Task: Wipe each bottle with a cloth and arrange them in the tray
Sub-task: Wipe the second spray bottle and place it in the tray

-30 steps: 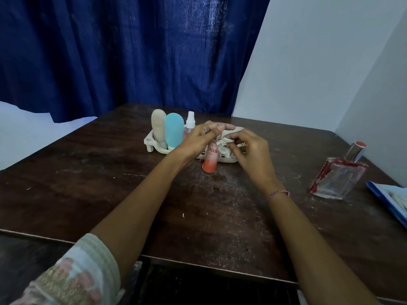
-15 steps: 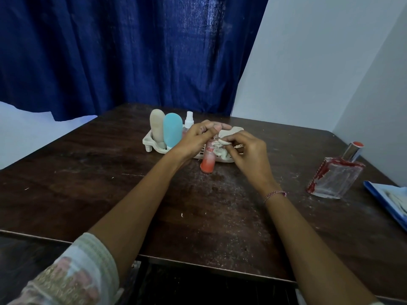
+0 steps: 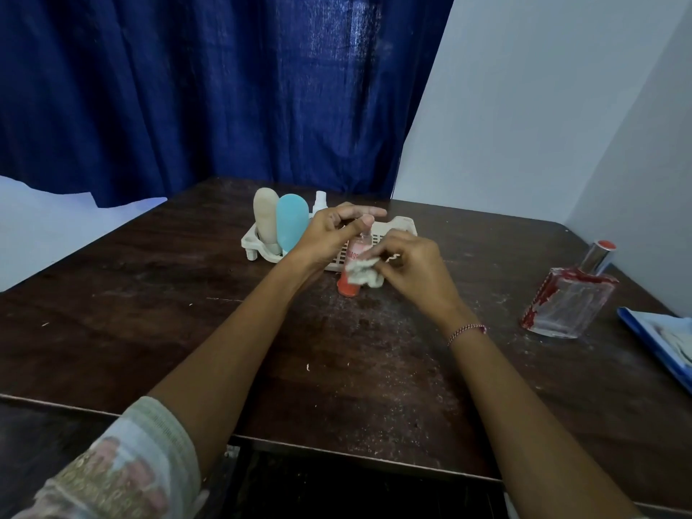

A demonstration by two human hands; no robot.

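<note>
A: Cloth (image 3: 362, 272) has slid down the orange spray bottle (image 3: 351, 272), pinched in the right hand (image 3: 413, 269)!

B: Left hand (image 3: 329, 237) grips the cap; bottle stands mid-frame on the tabletop (image 3: 149, 294), before the tray (image 3: 258, 243).

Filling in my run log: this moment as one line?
step: wiping | left hand: holds orange bottle top | right hand: rubs cloth on it | tray: three bottles

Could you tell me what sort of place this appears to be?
Probably a room in a home: a worn dark wooden table in a corner, a blue curtain behind it, plain pale walls, and toiletry bottles in a small tray.
</note>
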